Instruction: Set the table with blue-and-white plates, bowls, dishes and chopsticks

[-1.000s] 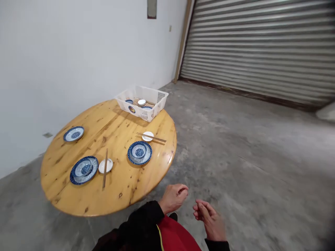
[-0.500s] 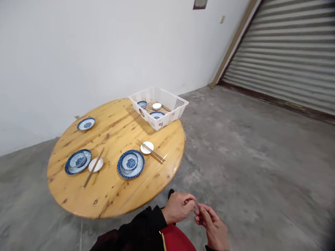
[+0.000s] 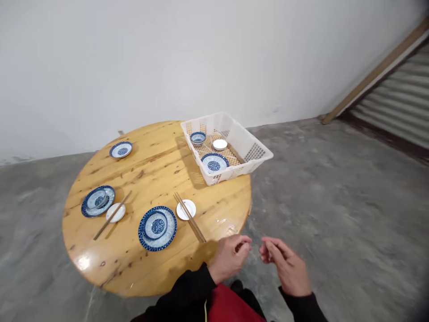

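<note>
My left hand (image 3: 231,256) is loosely curled over the near right edge of the table (image 3: 150,174), with nothing visible in it. A little to its right, my right hand (image 3: 284,264) hovers over the floor, fingers bent toward the thumb and apparently empty. Nearest to the hands are a pair of chopsticks (image 3: 196,226) resting across a small white dish (image 3: 186,209). Left of these, a blue-patterned bowl (image 3: 157,225) sits on a blue-rimmed plate (image 3: 147,241). A second bowl (image 3: 97,199) and plate (image 3: 87,206) lie further left, beside chopsticks (image 3: 102,229) on another white dish (image 3: 117,213).
A white plastic basket (image 3: 251,138) stands at the table's back right, holding a blue-patterned bowl (image 3: 198,138), a white dish (image 3: 220,144) and a plate (image 3: 214,163). Another plate (image 3: 121,150) lies at the back left. Behind the table rises a white wall (image 3: 150,62).
The view has shifted toward the table and basket, which appear nearer. My hands have come closer to the table edge and moved slightly apart. The tableware looks unmoved.
</note>
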Action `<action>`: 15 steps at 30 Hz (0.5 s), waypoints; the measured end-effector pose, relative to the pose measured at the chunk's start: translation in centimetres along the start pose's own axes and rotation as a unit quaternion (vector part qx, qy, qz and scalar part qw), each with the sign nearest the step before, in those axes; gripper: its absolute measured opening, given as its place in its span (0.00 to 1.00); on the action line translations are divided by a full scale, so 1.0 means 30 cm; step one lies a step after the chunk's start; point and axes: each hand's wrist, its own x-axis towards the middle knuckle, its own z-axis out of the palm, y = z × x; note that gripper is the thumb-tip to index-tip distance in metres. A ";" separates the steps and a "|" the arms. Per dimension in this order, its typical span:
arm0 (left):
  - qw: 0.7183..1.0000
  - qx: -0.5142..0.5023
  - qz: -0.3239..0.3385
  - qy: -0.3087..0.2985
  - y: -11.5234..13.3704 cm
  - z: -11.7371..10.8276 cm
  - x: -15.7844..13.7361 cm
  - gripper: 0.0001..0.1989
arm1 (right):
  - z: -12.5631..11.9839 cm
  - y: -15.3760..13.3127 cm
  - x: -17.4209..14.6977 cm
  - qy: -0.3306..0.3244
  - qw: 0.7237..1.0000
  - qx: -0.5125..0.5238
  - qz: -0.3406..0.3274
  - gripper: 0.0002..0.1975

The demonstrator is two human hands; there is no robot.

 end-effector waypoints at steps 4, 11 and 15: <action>0.995 0.021 0.020 0.094 0.050 -0.137 0.112 0.14 | 0.069 -0.198 0.198 -0.103 0.990 -0.025 -0.095 0.28; 0.963 0.109 0.053 0.240 0.145 -0.383 0.376 0.13 | 0.218 -0.588 0.652 -0.254 0.930 -0.127 -0.231 0.17; 0.955 0.142 -0.012 0.260 0.183 -0.451 0.562 0.14 | 0.386 -0.699 0.991 -0.308 0.905 -0.188 -0.226 0.11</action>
